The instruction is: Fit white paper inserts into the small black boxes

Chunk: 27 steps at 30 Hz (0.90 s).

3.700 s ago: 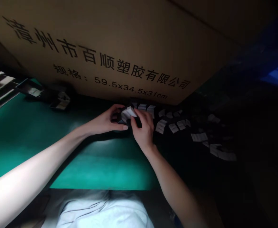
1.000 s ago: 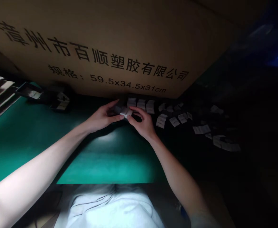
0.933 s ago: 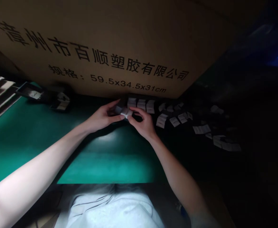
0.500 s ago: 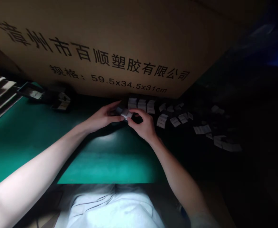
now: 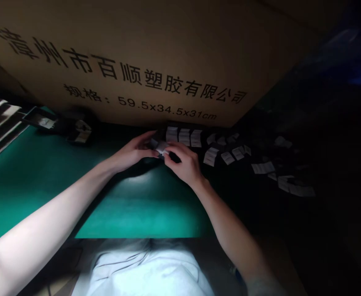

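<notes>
Pretty dim shot, but going left to right: a small dark tray (image 5: 40, 120) and a second dark tray (image 5: 81, 133), both with white bits in them, sit at the far edge of a green work mat (image 5: 137, 209), up against a big cardboard carton (image 5: 137, 65) printed with Chinese text and 59.5x34.5x31cm. The left hand (image 5: 134, 152) and right hand (image 5: 183, 164) are both closed in, pinching a small folded white paper piece (image 5: 162, 148) between them near the mat's far edge. Just right of that is a tidy row of white paper slips (image 5: 183, 136), then looser white slips (image 5: 262, 167) scattered across the dark surface.
</notes>
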{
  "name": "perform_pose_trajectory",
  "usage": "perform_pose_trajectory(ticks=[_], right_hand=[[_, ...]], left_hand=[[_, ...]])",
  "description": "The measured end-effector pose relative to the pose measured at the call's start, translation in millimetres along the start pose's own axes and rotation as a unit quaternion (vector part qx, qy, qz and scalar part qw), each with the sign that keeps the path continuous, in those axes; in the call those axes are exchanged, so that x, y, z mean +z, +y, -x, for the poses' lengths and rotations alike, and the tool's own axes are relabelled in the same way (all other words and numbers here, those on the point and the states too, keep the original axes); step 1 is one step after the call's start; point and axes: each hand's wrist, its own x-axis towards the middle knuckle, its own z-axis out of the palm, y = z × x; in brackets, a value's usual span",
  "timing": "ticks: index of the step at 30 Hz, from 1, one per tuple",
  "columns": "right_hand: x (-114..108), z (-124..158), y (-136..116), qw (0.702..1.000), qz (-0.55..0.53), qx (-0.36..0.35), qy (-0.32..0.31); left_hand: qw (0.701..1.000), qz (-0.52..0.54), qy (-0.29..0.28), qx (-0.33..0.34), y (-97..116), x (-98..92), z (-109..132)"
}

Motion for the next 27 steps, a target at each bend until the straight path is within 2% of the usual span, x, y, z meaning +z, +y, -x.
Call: perform_pose_trajectory(ticks=[3,8,15,20,27], right_hand=[[-0.8,0.2,-2.0,0.999,0.031,-0.015,-0.012],[-2.4,-0.9,-4.0,0.998,0.047,0.007,-0.033],[-5.1,-2.9,-3.6,0.998,0.029,-0.014,-0.058],[-7.1,-2.0,-5.8,0.998,0.013,0.006,-0.062],[-6.6,-1.2,-2.9,0.998,-0.042,0.001,-0.039]], left_hand=[[0.999,-0.025,-0.022,-0.016,0.4,-1.1,-0.3],[0.999,-0.025,-0.011,-0.030,-2.6,-2.8,-1.1],[0.998,-0.049,-0.037,-0.001,0.3,-3.0,-1.0],[0.996,-0.075,-0.048,-0.004,0.9,-4.1,-0.6],[0.999,-0.044,-0.002,-0.024,-0.5,-2.9,-0.9]])
